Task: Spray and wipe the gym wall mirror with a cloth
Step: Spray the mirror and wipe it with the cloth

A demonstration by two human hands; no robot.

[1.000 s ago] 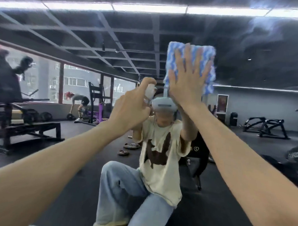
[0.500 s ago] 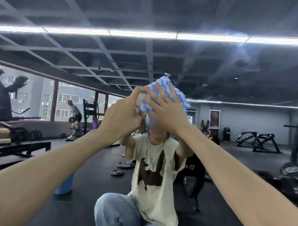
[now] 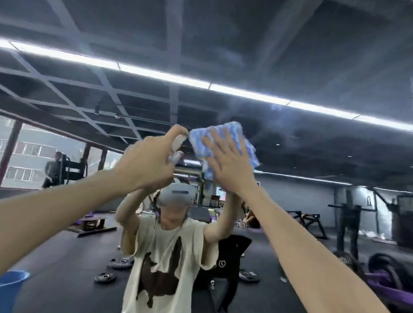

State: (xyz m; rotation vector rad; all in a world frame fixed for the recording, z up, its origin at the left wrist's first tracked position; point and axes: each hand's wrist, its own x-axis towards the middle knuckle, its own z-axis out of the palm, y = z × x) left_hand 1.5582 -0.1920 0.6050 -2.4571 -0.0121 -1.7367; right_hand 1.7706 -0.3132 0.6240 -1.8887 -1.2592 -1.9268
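Cloth point(image 3: 225, 129) has climbed and spread flat: your right hand point(image 3: 230, 171) presses it, fingers straight, high on the wall mirror point(image 3: 298, 54). Your left hand point(image 3: 146, 161) stays curled round the spray bottle point(image 3: 179, 141) just beside it, so you appear to be wiping the upper glass now.

Left fist point(image 3: 146, 163), apparently; right palm point(image 3: 228, 167) flat

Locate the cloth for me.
Head view, upper centre: the cloth lies flat on the mirror under the right hand, beside the spray bottle in the left hand.
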